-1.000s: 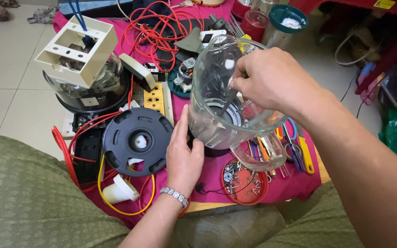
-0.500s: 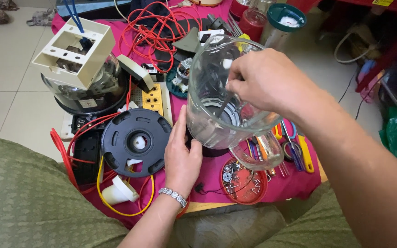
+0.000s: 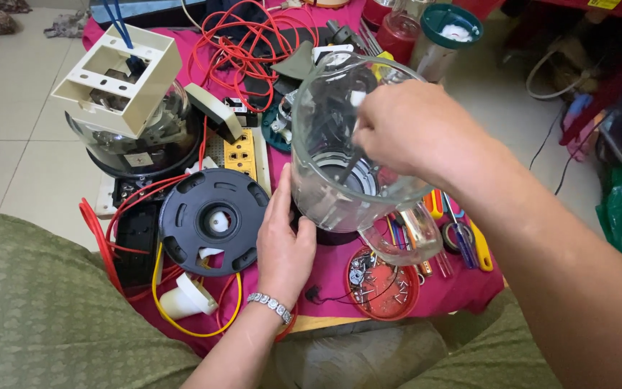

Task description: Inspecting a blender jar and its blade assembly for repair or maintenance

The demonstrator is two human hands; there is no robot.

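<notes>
Since 0.5 s earlier, right hand [image 3: 408, 130] dipped into the glass jar [image 3: 340, 166], fingers seemingly pinching a tool, left hand [image 3: 286, 241] gripping its base.

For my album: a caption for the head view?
Left hand steadies a glass jar; right hand reaches inside.

Yellow label [image 3: 605, 3], top right corner
</notes>
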